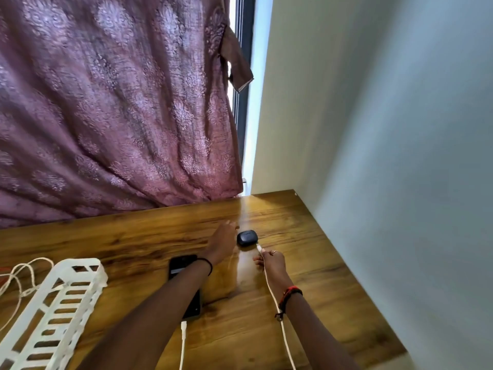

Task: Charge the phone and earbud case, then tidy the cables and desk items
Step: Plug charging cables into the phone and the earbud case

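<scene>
A dark earbud case [247, 237] lies on the wooden desk [306, 263]. My left hand [222, 243] reaches beside its left edge, fingers apart, holding nothing. My right hand [272, 263] pinches a white cable [269, 283], whose plug tip sits just short of the case's near side. A black phone [184, 265] lies under my left forearm, partly hidden, with a second white cable [183, 340] plugged into its near end.
A white slotted plastic basket [53, 313] lies at the left front, with loose white cords [18, 279] beside it. A purple patterned curtain [112, 108] hangs behind the desk. A pale wall [400, 156] borders the desk's right side.
</scene>
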